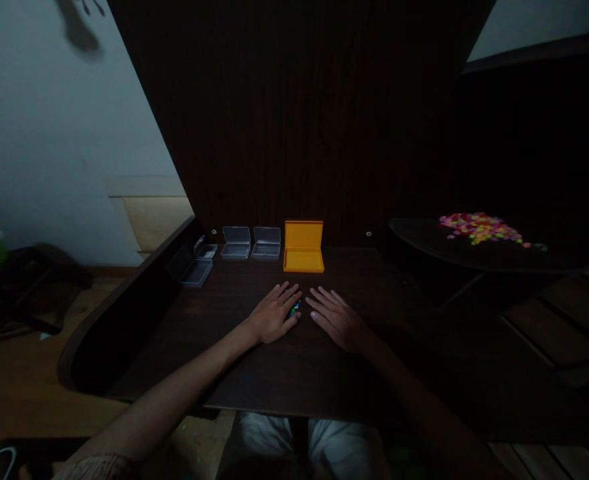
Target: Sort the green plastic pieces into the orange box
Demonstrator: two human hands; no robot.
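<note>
A small group of multicoloured pieces (295, 309) lies on the desk (254, 383), beside the left hand's fingers and partly covered by them. The left hand (275, 315) is palm down, unclenched, fingers extended. The right hand (338, 321) is likewise flat and spread, holding nothing visible; a narrow gap separates the two. In the dim light, the exact number of pieces cannot be told.

Desk surface extends from the hands to the front edge, and to the raised side panel (124, 320) at left. Behind the hands, an open orange box (304, 260) stands near the back panel (299, 133); open transparent boxes (237, 251) line the rear left. At right, a curved shelf (419, 243) carries a bright heap (481, 228). A pale wall (74, 133) and wooden floor (29, 387) lie left.
</note>
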